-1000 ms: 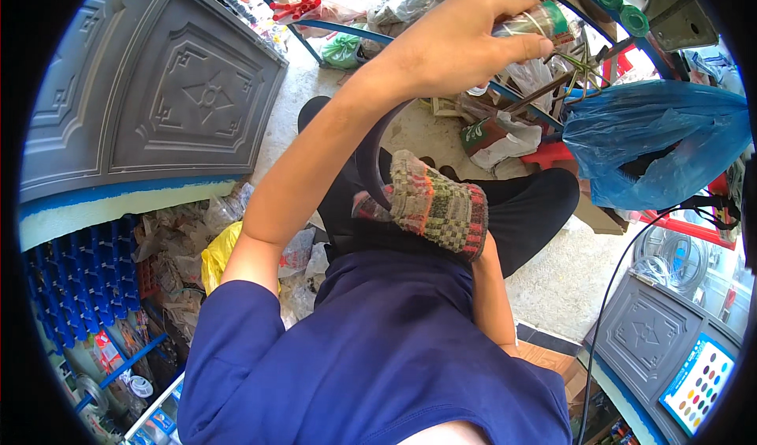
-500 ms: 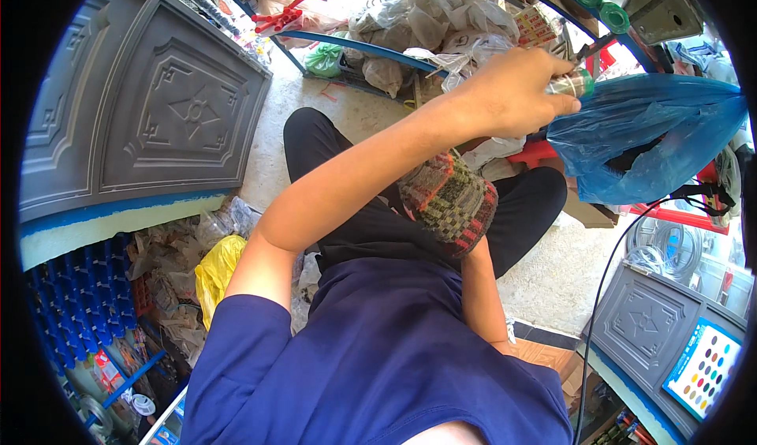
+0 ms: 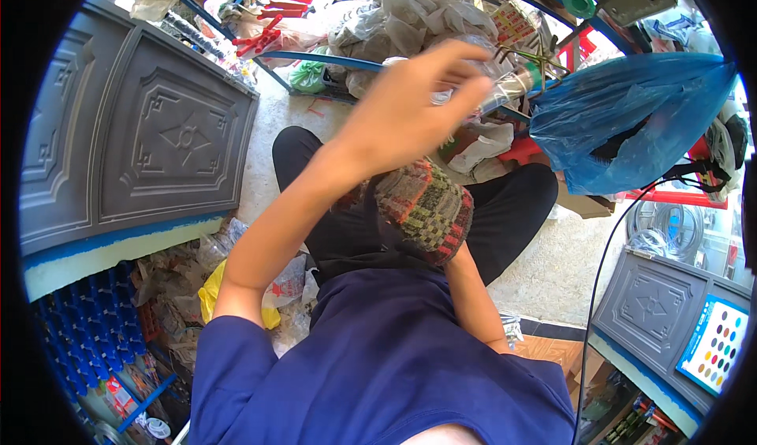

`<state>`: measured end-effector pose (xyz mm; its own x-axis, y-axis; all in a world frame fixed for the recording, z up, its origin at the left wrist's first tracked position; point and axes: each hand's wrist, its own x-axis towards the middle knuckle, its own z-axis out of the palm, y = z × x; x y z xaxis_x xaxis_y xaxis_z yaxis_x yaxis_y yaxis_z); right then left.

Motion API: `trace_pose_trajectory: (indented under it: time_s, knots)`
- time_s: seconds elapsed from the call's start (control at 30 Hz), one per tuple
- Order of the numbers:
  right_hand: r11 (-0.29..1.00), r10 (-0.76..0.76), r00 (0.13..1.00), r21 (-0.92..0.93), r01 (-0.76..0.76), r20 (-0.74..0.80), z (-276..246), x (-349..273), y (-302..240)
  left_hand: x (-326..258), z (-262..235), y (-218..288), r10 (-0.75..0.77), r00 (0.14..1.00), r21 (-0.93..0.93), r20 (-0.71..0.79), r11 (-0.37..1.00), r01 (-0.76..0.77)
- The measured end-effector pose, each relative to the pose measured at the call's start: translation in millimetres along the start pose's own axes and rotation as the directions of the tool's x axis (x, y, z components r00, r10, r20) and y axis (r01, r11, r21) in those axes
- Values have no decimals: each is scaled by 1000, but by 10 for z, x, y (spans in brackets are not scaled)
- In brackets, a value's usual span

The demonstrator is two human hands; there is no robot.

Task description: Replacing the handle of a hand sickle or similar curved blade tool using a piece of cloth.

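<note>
My left hand (image 3: 418,106) is raised over my lap, smeared by motion, with fingers spread and nothing visible in them. Just beyond its fingertips, a clear tube-shaped pack with a green end (image 3: 512,88) is by the shelf, close to thin metal prongs (image 3: 544,58). A patterned knitted piece (image 3: 430,212) in red, green and black covers the end of my right forearm (image 3: 477,295). My right hand is hidden by it, so its fingers do not show. My dark trouser legs are folded under both arms.
A blue plastic bag (image 3: 631,121) hangs at the right, near a black cable (image 3: 603,279). Ahead is a blue-framed shelf (image 3: 315,60) with plastic bags and red-handled tools (image 3: 260,39). Grey panelled cabinets (image 3: 181,129) stand left; a yellow bag (image 3: 211,291) lies lower left.
My left hand has let go of the green-ended pack and drawn back to the left, toward me. The knitted piece on my right arm has shifted slightly left in view.
</note>
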<state>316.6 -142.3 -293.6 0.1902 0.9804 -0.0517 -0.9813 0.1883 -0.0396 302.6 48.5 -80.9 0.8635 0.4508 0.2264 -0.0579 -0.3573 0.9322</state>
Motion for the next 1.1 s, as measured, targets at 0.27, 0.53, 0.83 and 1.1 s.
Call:
trace_pose_trajectory:
  time_s: [0.27, 0.53, 0.83, 1.1]
  knots:
    - [346, -287, 942, -898, 272, 175, 123, 291, -5, -1105, -391, -179, -425, 902, 243, -75, 869, 430]
    - [-273, -206, 892, -899, 344, 404, 77, 396, -161, -1252, -147, -379, -299, 954, 145, 6, 944, 295]
    - [-858, -286, 754, -508, 74, 591, 470, 361, -424, -1428, -171, -455, -292, 947, -14, 137, 955, 296]
    - [218, -654, 750, -925, 310, 98, 147, 445, -237, -1484, -334, -575, -255, 955, 56, 154, 967, 249]
